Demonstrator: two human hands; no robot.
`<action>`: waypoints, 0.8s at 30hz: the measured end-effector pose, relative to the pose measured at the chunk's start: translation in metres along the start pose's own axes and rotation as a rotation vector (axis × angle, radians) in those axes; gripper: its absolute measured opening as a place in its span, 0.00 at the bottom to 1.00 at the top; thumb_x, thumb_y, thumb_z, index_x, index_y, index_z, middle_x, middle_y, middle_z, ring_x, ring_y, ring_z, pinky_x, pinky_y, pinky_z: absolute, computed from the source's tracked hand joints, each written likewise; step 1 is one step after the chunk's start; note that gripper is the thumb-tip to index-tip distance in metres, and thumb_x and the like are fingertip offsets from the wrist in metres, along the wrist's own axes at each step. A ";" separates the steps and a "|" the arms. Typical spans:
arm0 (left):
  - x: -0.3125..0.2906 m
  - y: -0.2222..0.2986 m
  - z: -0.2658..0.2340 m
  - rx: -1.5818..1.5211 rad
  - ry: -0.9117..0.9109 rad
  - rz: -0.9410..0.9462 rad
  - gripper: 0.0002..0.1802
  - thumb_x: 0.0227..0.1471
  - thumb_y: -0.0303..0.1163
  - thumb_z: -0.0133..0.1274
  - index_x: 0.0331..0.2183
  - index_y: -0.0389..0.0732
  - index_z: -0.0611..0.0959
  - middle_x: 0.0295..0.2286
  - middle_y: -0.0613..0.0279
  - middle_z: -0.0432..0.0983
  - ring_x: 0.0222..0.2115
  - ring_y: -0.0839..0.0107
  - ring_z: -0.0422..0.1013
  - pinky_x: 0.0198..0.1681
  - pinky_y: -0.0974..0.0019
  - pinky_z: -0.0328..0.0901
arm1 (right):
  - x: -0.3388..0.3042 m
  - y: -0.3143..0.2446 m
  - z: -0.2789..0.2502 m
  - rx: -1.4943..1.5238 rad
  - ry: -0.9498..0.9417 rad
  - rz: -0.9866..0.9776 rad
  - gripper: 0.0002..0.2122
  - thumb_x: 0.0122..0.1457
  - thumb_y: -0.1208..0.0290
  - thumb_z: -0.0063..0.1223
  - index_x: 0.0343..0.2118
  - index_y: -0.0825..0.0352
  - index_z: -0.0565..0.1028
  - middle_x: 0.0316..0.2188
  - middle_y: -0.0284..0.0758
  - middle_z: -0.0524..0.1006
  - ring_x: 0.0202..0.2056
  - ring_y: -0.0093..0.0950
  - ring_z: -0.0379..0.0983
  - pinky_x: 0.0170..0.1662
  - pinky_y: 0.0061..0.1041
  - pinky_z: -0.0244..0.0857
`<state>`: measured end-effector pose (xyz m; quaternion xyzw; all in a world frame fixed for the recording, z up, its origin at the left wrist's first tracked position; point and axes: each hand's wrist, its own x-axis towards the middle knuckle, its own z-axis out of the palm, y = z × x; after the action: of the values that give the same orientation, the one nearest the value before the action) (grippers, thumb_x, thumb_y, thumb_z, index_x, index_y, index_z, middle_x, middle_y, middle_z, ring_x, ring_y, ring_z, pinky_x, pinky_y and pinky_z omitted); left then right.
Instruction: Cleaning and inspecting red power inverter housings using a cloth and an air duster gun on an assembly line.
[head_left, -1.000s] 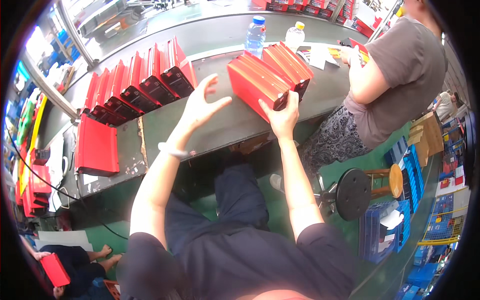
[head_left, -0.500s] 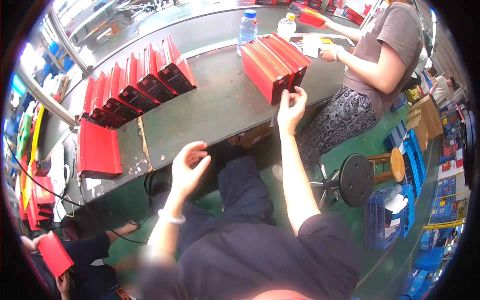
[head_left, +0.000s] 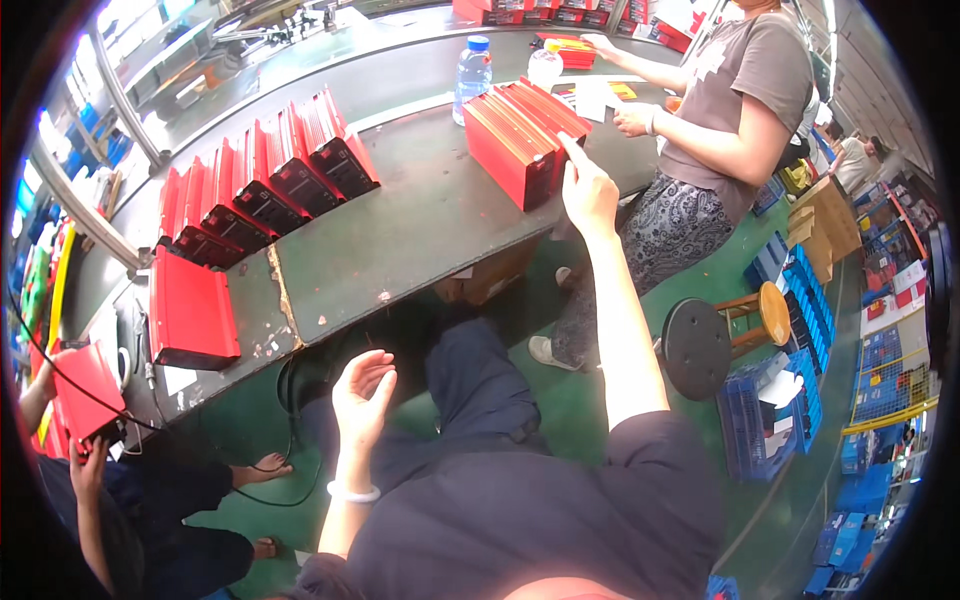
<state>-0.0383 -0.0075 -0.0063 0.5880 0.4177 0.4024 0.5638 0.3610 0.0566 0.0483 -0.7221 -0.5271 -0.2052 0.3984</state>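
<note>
Red metal casings point(head_left: 510, 145) with black end faces stand close together on the dark workbench, in front of me to the right. My right hand point(head_left: 592, 195) reaches up to them, its index finger stretched against the right edge of this group and its other fingers bent. Nothing shows in its grasp. Lower and to the left, my left hand point(head_left: 362, 400) hovers above my lap, empty, with its fingers loosely curved and the thumb apart. On the bench's left part, several similar red casings point(head_left: 265, 175) lean in a row, and one more casing point(head_left: 192, 308) sits nearer the bench edge.
Behind the right group stand a blue-capped water bottle point(head_left: 472, 80) and another clear bottle point(head_left: 545, 65). A co-worker point(head_left: 740, 110) works at the right; another person handles a red casing point(head_left: 90, 390) at lower left. A black stool point(head_left: 697, 348) and blue crates point(head_left: 760, 430) are at right.
My right hand has moved up along the end of the casings, its index finger now extended. My left hand has dropped slightly. The co-worker's red item is now down on the bench.
</note>
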 end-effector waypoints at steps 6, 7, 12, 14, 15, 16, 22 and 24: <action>-0.003 0.002 -0.002 -0.023 0.031 0.008 0.17 0.49 0.20 0.54 0.43 0.35 0.74 0.38 0.58 0.75 0.38 0.72 0.73 0.45 0.72 0.67 | 0.035 0.041 0.000 -0.060 -0.120 0.339 0.24 0.57 0.68 0.40 0.59 0.46 0.59 0.29 0.49 0.77 0.33 0.48 0.74 0.39 0.43 0.66; -0.005 0.002 -0.004 -0.022 0.051 0.014 0.16 0.49 0.21 0.54 0.43 0.35 0.75 0.38 0.58 0.75 0.38 0.72 0.73 0.45 0.72 0.67 | 0.038 0.040 0.002 -0.122 -0.172 0.320 0.24 0.57 0.68 0.40 0.59 0.45 0.59 0.30 0.50 0.77 0.33 0.49 0.74 0.39 0.44 0.66; -0.012 0.000 -0.005 -0.031 0.108 -0.051 0.15 0.48 0.22 0.56 0.42 0.36 0.76 0.37 0.60 0.76 0.37 0.75 0.73 0.44 0.72 0.66 | 0.036 0.060 0.019 0.013 0.053 0.113 0.22 0.57 0.69 0.44 0.56 0.62 0.62 0.42 0.47 0.75 0.41 0.42 0.73 0.47 0.35 0.64; -0.017 0.001 -0.005 -0.035 0.113 -0.060 0.16 0.48 0.25 0.57 0.41 0.36 0.77 0.36 0.61 0.77 0.37 0.75 0.73 0.44 0.71 0.67 | 0.027 0.039 0.020 0.437 0.105 0.109 0.16 0.61 0.70 0.44 0.50 0.70 0.67 0.36 0.37 0.76 0.32 0.24 0.73 0.37 0.22 0.66; -0.022 -0.001 -0.006 -0.012 0.132 -0.042 0.16 0.48 0.25 0.57 0.41 0.36 0.76 0.36 0.61 0.77 0.37 0.75 0.73 0.43 0.71 0.67 | 0.021 0.000 0.001 0.720 -0.040 0.375 0.12 0.63 0.69 0.43 0.44 0.71 0.71 0.22 0.26 0.71 0.19 0.12 0.62 0.23 0.10 0.55; -0.022 -0.001 -0.005 -0.035 0.146 -0.019 0.13 0.49 0.25 0.56 0.39 0.36 0.77 0.35 0.61 0.77 0.37 0.76 0.73 0.43 0.71 0.67 | 0.015 -0.025 -0.006 0.976 -0.045 0.405 0.10 0.63 0.69 0.44 0.39 0.70 0.73 0.15 0.19 0.60 0.14 0.08 0.48 0.18 0.09 0.41; -0.031 -0.002 -0.026 0.126 0.457 0.246 0.05 0.51 0.24 0.51 0.31 0.34 0.80 0.32 0.58 0.76 0.35 0.72 0.73 0.38 0.72 0.67 | -0.033 -0.210 0.019 1.100 -0.612 0.083 0.08 0.60 0.71 0.48 0.39 0.67 0.75 0.19 0.22 0.64 0.20 0.10 0.54 0.24 0.11 0.49; -0.024 0.014 -0.045 0.190 0.766 0.334 0.09 0.51 0.22 0.49 0.37 0.34 0.78 0.39 0.53 0.73 0.41 0.64 0.71 0.42 0.69 0.66 | -0.050 -0.256 0.042 1.084 -0.781 -0.064 0.08 0.58 0.72 0.50 0.40 0.66 0.75 0.21 0.22 0.66 0.23 0.10 0.57 0.26 0.12 0.52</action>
<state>-0.0881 -0.0158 0.0090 0.5049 0.5313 0.6372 0.2384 0.1012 0.0927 0.0792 -0.4250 -0.6824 0.3534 0.4784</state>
